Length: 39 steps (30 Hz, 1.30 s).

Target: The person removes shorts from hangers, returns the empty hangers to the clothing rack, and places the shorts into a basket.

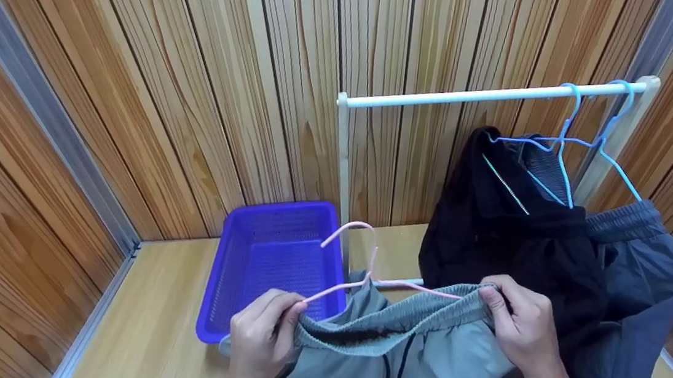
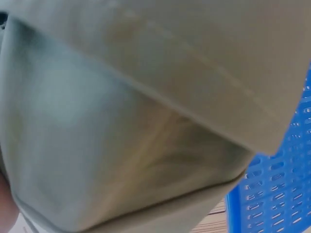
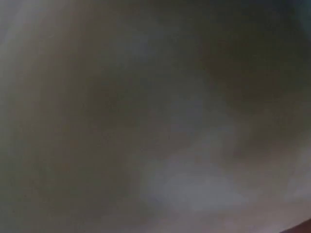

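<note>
Grey-green drawstring pants (image 1: pixel 349 372) are stretched between both hands in the head view, waistband toward the top. At the waistband's left end my left hand (image 1: pixel 264 333) grips the cloth, its thumb on one end of a pink hanger (image 1: pixel 336 289). My right hand (image 1: pixel 524 327) pinches the waistband's right end between thumb and fingers. The hanger's arms run along the waist opening, its hook pointing up and left; its right end is hidden in the waistband. Close grey-green cloth (image 2: pixel 97 121) fills most of the left wrist view. Blurred cloth covers the right wrist view.
A purple-blue plastic basket (image 1: pixel 279 208) stands behind my left hand on the wooden table (image 1: pixel 139 318). Behind the pants is a rack with a white rail (image 1: pixel 444 100). On its right side, black pants (image 1: pixel 509 255) and dark grey pants (image 1: pixel 643 274) hang from blue hangers.
</note>
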Motion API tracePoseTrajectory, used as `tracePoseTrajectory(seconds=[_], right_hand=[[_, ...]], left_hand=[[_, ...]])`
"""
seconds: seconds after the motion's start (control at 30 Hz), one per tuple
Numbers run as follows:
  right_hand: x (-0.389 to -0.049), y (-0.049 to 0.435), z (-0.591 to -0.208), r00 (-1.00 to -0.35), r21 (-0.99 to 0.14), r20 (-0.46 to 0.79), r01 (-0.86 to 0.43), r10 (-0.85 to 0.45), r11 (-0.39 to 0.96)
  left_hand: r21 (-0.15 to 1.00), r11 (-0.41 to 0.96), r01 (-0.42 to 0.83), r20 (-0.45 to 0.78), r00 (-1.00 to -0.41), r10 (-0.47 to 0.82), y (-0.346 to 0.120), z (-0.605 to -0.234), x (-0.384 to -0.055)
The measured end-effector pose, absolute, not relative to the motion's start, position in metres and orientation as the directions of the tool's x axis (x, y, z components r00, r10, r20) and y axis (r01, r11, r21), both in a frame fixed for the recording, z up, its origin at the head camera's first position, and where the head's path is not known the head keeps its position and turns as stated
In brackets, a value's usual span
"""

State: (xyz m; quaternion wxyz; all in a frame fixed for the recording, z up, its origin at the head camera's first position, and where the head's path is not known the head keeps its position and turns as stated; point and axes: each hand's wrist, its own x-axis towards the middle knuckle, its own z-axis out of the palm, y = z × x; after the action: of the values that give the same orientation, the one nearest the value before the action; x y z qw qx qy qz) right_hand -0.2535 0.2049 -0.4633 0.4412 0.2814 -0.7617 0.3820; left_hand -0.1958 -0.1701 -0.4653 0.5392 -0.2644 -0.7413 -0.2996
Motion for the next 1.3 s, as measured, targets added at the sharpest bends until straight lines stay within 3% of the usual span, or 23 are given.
tracePoseTrajectory(seconds=[0.53, 0.97, 1.3], right_hand=[[-0.253, 0.203, -0.467, -0.357, -0.320, 0.931, -0.708, 0.071, 0.630], [-0.256, 0.201, -0.472, -0.276, -0.321, 0.946, -0.709, 0.173, 0.628], [-0.257, 0.196, -0.472, -0.236, -0.339, 0.941, -0.681, 0.244, 0.649]], left_hand=[[0.118, 0.611, 0.783, 0.974, -0.210, 0.080, -0.172, -0.462, -0.195], [0.142, 0.651, 0.746, 0.960, -0.263, 0.092, -0.174, -0.464, -0.191], [0.072, 0.676, 0.733, 0.982, -0.172, 0.082, -0.181, -0.460, -0.191]])
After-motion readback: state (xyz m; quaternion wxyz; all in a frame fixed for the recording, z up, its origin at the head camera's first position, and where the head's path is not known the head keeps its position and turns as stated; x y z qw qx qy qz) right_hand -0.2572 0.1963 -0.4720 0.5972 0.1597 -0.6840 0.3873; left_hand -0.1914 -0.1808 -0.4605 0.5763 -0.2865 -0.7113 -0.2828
